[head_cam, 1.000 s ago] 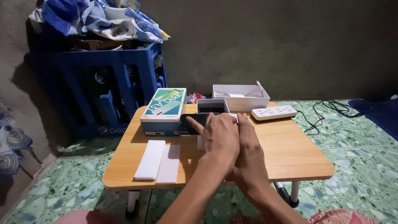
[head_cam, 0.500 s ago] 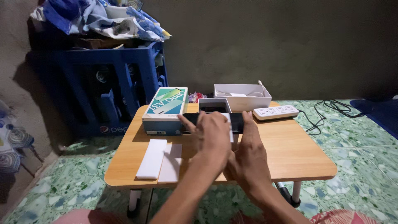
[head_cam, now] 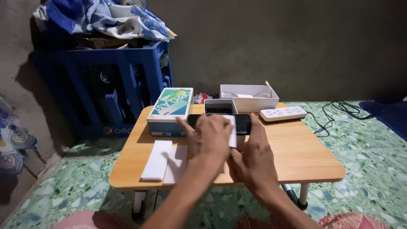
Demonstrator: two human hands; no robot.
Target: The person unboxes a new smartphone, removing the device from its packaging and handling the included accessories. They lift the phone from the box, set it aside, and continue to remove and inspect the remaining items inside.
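1. Left hand (head_cam: 210, 136): fingers curled over the black phone (head_cam: 241, 124), gripping it together with a white sheet (head_cam: 232, 132) pressed against its face.
2. Right hand (head_cam: 254, 159): fingers extended upward, its fingertips touching the phone's right part (whether it grips or only steadies cannot be told).
3. Phone: held just above the counter (head_cam: 296, 157), near the middle of its far edge.
4. Teal phone box (head_cam: 170, 111): at the far left corner, just left of the phone.
5. Small open box (head_cam: 218, 106) and white tray (head_cam: 249, 96): along the far edge.
6. Power strip (head_cam: 282, 113): far right corner.
7. White foam pad (head_cam: 156, 160): near the front left corner.
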